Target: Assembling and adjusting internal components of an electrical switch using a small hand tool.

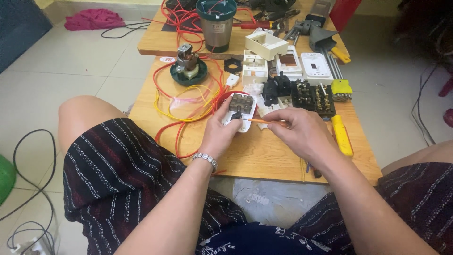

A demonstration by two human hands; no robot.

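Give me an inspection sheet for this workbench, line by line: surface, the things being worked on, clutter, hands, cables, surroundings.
Surface: low wooden table, a second wooden table behind it.
Job's things: white switch module with a dark insert; thin orange tool pointed at it.
Clutter: white switch plates, black switch blocks, yellow-handled tool, small motor on a green base, steel cylinder.
Hands: left hand holds the module; right hand holds the orange tool.
Cables: red and yellow wires looped on the table; black cable on the floor.
Surroundings: pale tiled floor, pink cloth.
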